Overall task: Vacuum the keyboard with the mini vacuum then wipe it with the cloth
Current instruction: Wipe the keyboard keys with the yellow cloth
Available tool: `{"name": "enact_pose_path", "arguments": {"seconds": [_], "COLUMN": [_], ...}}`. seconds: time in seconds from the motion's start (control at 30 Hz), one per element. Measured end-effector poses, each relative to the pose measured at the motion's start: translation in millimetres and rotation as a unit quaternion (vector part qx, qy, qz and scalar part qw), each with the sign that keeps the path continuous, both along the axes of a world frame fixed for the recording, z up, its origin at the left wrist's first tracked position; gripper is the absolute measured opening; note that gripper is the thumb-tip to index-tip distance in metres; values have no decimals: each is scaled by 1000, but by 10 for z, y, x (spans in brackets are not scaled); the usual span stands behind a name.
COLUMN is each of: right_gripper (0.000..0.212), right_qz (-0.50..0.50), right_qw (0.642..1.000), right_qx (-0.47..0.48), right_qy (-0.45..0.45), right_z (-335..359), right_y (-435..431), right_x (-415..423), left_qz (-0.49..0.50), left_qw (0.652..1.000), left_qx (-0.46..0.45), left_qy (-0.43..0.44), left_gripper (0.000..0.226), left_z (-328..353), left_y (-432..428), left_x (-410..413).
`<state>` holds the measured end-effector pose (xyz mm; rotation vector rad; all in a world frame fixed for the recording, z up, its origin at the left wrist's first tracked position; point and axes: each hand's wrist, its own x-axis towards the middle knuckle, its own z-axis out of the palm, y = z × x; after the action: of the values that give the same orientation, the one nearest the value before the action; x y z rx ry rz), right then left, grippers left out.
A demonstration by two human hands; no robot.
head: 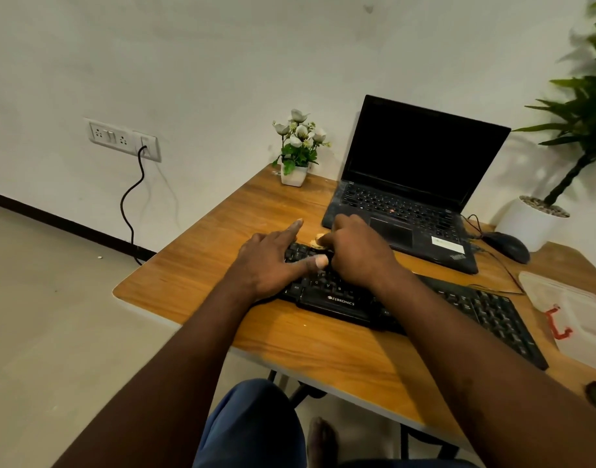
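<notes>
On wooden tabletop (195,275), black keyboard (475,305) lies diagonally before open laptop (418,153). Left hand (273,261) rests flat on keyboard's left end, fingers straight, thumb stretched across keys. Right hand (357,251) just beside it, fingers curled downward. Small tan thing (318,238) at its fingertips; cannot tell whether gripped.

Wood-grain table (195,275), mostly matt black plastics.
Smooth, satin wood-look top on table; matt black plastic keyboard (340,300), white printed logo; dusty, smudged matt casing on laptop (404,228), dark glossy screen; smooth black plastic mouse (507,246); glossy white flower pot (293,177); translucent, crinkled plastic bag (576,309); matt painted wall (222,62).
</notes>
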<state>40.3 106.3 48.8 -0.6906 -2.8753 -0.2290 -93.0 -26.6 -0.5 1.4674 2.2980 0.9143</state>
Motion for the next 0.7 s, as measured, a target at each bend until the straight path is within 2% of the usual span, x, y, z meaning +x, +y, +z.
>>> {"name": "enact_pose_path", "arguments": {"seconds": [0.13,0.23,0.33,0.4,0.5,0.7], "right_gripper": [37,39,41,42,40,46], "right_qz": [45,63,82,71,42,129], "right_qw": [998,997,995,995,995,989], "right_qx": [35,33,-27,-70,-69,-75], "right_qy": [-18,-39,-45,-8,50,1], "right_z": [47,67,132,158,85,56], "right_y": [-156,-301,-298,-203,-195,-389], "right_x": [106,197,296,308,277,510], "left_qz": [38,66,73,72,71,76], "left_qw": [995,989,988,989,989,990], "left_qx": [31,37,41,44,39,42], "left_qy": [-89,-124,-130,-122,-124,-115], "left_gripper": [71,79,85,85,89,76], "left_z": [30,-28,-57,-42,-31,-41], "left_y": [-22,-8,17,12,1,4], "left_x": [49,15,-10,10,33,38]}}
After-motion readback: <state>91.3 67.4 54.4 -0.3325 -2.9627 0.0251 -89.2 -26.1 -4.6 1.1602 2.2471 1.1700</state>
